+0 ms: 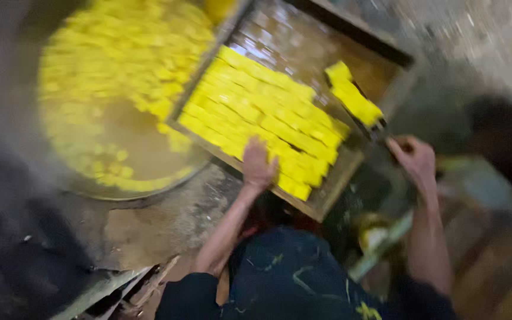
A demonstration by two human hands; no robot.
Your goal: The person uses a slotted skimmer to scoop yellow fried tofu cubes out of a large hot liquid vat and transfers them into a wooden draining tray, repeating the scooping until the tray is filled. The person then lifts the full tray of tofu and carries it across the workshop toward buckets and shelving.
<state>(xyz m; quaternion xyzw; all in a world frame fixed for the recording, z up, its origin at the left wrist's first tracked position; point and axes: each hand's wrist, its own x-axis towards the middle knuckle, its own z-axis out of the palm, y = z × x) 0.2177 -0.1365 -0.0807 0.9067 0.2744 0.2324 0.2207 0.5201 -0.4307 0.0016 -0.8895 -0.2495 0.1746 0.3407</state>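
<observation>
Your left hand (pixel 258 165) lay flat, fingers spread, pressed on the yellow blocks (pixel 262 118) near the front edge of the wooden tray (pixel 327 195); it gripped nothing, only rested palm-down on them. Your right hand (pixel 413 157) was curled into a loose fist at the tray's right front corner, and it seemed to hold the handle of a flat blade (pixel 374 127) that carried a short row of yellow pieces (pixel 354 95). The handle itself was lost in blur, so you could not be sure how the fingers closed on it.

The tray sat tilted, its far left corner over the rim of a big round pan (pixel 78 178). The pan held many small yellow cubes (pixel 120 53) in cloudy liquid; the motion blur melted them together, and the pan's top was cut off by the picture edge. The far part of the tray showed bare, wet, glossy board.

Steam or smear hid the left side entirely. Beside your right forearm a yellow-and-white object (pixel 377 237) lay too blurred to name. Your dark, paint-flecked clothing (pixel 291 278) filled the bottom.
</observation>
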